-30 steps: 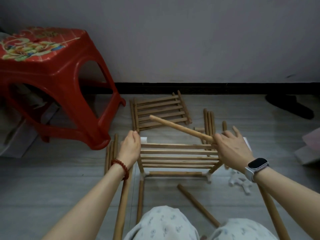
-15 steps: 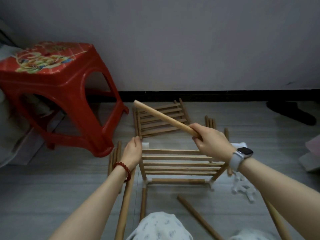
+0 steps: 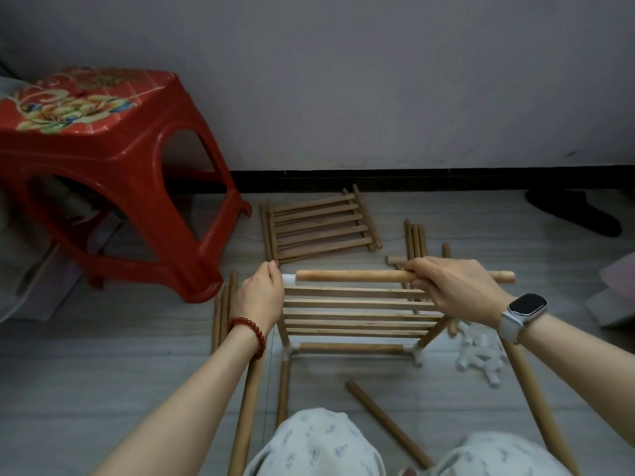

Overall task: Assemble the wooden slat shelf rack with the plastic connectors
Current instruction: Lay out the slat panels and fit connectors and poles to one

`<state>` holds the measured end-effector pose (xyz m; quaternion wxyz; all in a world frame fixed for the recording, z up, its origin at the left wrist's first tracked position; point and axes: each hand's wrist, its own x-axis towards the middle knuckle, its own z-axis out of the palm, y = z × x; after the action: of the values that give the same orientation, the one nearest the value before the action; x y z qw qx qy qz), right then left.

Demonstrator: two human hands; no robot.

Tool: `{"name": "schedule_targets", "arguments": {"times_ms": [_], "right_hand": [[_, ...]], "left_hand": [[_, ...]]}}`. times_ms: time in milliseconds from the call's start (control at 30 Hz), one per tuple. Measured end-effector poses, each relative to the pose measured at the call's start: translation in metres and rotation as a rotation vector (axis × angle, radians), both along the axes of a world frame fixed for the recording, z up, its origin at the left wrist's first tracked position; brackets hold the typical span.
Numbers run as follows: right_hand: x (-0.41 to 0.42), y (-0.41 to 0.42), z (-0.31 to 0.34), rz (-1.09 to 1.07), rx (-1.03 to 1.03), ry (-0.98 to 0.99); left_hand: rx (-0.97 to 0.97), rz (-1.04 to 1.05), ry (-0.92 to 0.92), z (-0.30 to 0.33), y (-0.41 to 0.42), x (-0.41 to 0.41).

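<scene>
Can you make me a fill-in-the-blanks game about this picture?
1. The right hand holds a wooden ____ level over the rack.
2. The stool is coloured ____.
3. The left hand wears a red ____ on its wrist.
4. The spare slat panel lies flat on the ____.

Missing words: dowel; red; bracelet; floor

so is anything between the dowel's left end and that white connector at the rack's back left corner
Nothing visible. The dowel in the right hand lies level, its left end right beside the white connector, which the left hand steadies from the outer side. Whether it has entered the socket can't be told.
</scene>
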<state>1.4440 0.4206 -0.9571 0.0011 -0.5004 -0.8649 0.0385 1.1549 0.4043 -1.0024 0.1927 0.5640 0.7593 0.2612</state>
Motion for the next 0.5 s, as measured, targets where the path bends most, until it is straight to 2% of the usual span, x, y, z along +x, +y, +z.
{"name": "schedule_targets", "arguments": {"times_ms": [67,267,500], "right_hand": [[0.001,-0.003,-0.001,0.013,0.010,-0.015],[0.003,-0.007,-0.008,0.029,0.042,0.034],[-0.004,-0.014,-0.016,-0.002,0.096,0.115]], "left_hand": [[0.015,-0.004,0.069,0.000,-0.002,0.002],[0.024,-0.022,0.065,0.000,-0.003,0.002],[0.012,-0.047,-0.076,0.000,-0.002,0.003]]}}
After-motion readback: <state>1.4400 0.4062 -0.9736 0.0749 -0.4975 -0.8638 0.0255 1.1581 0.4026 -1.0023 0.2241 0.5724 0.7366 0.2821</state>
